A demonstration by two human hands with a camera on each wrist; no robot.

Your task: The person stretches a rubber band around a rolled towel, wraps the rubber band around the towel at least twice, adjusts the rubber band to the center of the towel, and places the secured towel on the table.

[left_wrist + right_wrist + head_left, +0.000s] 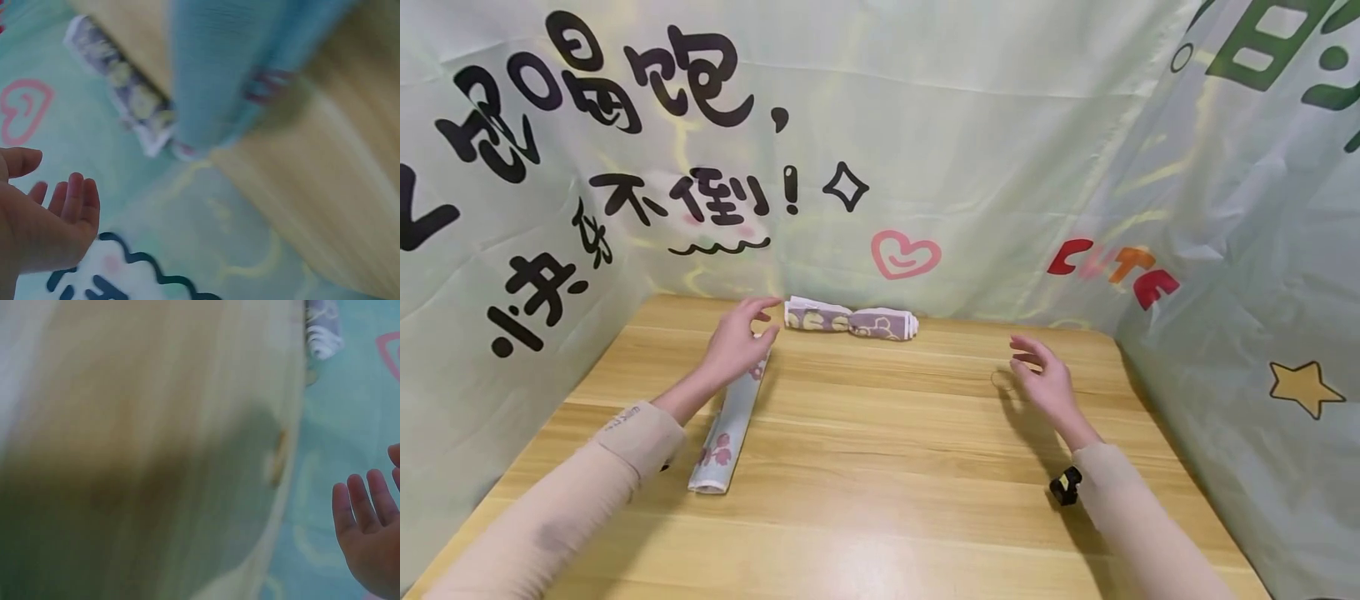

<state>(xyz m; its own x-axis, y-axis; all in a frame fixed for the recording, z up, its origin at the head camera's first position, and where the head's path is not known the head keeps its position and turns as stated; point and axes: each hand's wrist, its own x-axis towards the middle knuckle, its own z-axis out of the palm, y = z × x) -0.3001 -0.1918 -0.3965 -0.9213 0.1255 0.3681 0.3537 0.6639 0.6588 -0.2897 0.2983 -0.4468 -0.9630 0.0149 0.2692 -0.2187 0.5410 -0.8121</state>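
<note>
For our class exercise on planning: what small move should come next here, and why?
Probably the right hand should pinch what looks like a thin loop near it: the purple roll is narrowed at its middle, while the visible part of the blue roll is not.

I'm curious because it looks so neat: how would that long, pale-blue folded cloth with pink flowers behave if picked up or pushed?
The pale-blue cloth would probably sag if lifted by one end, since it looks like soft fabric. Its flattened, folded shape suggests it may slide rather than roll. It seems light too, being just a slim strip.
</note>
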